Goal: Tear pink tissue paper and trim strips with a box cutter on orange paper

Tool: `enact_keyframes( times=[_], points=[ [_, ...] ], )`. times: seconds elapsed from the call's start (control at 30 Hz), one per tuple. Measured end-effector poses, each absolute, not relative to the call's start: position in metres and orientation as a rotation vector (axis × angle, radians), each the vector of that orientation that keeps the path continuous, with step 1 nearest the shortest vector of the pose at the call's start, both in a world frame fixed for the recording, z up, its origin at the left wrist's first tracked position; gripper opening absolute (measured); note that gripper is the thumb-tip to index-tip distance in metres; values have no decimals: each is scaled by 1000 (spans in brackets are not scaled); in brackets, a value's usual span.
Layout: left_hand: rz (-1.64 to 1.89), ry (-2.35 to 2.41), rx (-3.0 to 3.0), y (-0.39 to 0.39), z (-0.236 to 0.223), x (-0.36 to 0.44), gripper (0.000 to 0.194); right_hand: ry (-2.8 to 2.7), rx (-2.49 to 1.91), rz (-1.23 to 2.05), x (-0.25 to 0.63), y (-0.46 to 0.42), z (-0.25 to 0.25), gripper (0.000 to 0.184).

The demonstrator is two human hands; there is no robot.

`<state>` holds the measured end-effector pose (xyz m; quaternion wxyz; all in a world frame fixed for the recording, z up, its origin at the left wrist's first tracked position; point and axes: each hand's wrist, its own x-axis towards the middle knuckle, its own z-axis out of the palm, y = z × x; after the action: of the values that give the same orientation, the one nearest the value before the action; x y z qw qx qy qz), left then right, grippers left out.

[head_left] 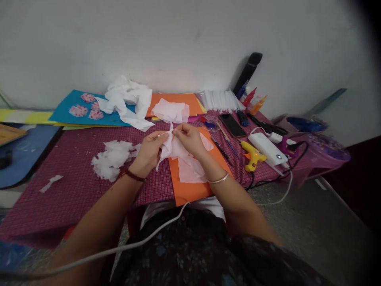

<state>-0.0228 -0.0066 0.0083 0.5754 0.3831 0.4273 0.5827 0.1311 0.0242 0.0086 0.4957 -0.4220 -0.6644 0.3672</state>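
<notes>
Both hands pinch one white piece of tissue paper [168,147] above the table. My left hand [151,150] grips its left side between thumb and fingers. My right hand [189,138] holds the upper right part, fingertips close to the left thumb. Below them, pale tissue sheets [190,170] lie on an orange paper sheet [178,193]. To the left of my left hand sits a heap of ruffled white tissue [110,161]. Beyond the hands, more flat tissue [170,110] rests on another orange sheet [193,104].
Crumpled white tissue [127,97] and pink-white flowers [78,111] lie on blue paper [67,104]. At the right are a phone [232,125], a yellow glue gun [252,155], a white power bank [268,148] and cables. Glue sticks [222,100] and paint tubes [250,96] stand near the wall.
</notes>
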Motion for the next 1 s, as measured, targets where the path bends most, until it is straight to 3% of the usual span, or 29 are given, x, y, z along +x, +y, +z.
enact_keyframes(
  times=[0.37, 1.0],
  points=[
    [1331, 804, 762, -4, 7, -27, 27, -1664, -1040, 765, 132, 25, 7, 17],
    [1515, 862, 619, 14, -2, -39, 10, -1479, -1218, 663, 141, 38, 6, 23]
  ],
)
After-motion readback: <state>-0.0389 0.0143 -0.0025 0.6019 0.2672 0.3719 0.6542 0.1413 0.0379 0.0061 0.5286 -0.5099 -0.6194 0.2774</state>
